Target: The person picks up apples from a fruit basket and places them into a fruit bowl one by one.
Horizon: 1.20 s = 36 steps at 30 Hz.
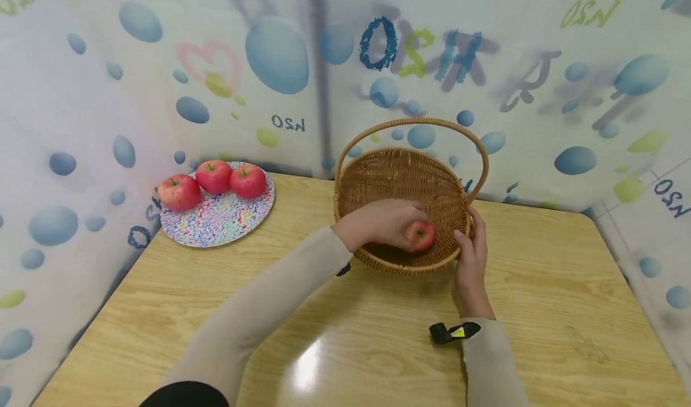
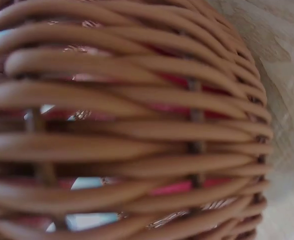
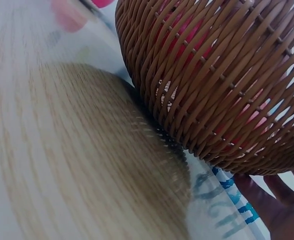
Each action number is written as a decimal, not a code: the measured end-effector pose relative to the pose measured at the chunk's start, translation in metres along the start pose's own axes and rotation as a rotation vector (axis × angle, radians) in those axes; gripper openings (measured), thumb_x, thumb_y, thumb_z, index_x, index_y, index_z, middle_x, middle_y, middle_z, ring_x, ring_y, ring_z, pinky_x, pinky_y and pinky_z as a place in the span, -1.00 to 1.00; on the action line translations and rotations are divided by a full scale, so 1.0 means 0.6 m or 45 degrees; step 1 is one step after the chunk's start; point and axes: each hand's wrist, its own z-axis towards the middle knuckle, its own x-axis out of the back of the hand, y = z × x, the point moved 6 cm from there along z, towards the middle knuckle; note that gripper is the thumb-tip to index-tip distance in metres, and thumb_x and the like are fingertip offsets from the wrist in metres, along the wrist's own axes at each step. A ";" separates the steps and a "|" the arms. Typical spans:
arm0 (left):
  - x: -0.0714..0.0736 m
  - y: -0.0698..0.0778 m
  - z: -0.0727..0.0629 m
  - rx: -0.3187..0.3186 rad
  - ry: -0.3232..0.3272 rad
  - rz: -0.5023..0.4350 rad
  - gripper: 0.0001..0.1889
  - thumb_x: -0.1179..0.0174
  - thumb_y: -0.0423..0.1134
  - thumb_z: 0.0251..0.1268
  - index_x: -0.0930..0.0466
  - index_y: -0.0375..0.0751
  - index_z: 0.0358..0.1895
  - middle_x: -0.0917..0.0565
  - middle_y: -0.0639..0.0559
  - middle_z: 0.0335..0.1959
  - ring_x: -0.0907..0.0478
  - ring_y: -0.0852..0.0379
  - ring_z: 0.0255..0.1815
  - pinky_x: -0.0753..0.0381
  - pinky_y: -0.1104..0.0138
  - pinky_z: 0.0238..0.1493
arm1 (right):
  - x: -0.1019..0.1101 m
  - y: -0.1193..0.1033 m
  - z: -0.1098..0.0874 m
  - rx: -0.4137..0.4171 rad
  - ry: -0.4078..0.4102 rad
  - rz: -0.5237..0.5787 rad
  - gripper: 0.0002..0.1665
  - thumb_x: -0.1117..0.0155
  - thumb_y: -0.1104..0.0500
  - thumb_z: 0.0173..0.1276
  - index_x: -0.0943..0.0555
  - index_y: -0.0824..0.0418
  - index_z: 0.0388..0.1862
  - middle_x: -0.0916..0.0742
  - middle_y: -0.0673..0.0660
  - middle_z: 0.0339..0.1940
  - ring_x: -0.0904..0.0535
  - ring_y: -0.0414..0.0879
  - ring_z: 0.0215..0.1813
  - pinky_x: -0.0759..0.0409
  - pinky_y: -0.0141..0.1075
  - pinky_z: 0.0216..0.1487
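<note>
A brown wicker basket (image 1: 396, 173) with a tall arched handle stands near the back of the table, tilted so that its mouth faces forward. My left hand (image 1: 382, 220) reaches inside it, its fingers round a red apple (image 1: 423, 237) low in the bowl. More red shows under that wrist, mostly hidden. At the basket's right side, my right hand (image 1: 472, 260) grips the rim, thumb at the front and fingers round the outside. In the right wrist view, fingers of the right hand (image 3: 282, 210) touch the weave, and red shows through its gaps.
An oval plate (image 1: 216, 230) with a multicoloured pattern lies at the back left of the wooden table (image 1: 367, 335). Red apples (image 1: 248, 181) sit along its far side. A patterned curtain (image 1: 281, 104) rises directly behind the table and basket.
</note>
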 end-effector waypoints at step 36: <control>-0.015 -0.022 0.024 0.184 0.046 0.052 -0.40 -0.41 0.15 0.10 -0.58 -0.01 0.19 -0.68 0.14 -0.03 -0.63 0.20 -0.08 -0.65 0.29 -0.02 | -0.002 -0.002 -0.004 -0.015 0.024 -0.037 -0.34 0.13 0.21 0.54 -0.23 -0.13 0.58 -0.38 0.08 0.54 -0.38 0.01 0.46 -0.54 -0.46 0.21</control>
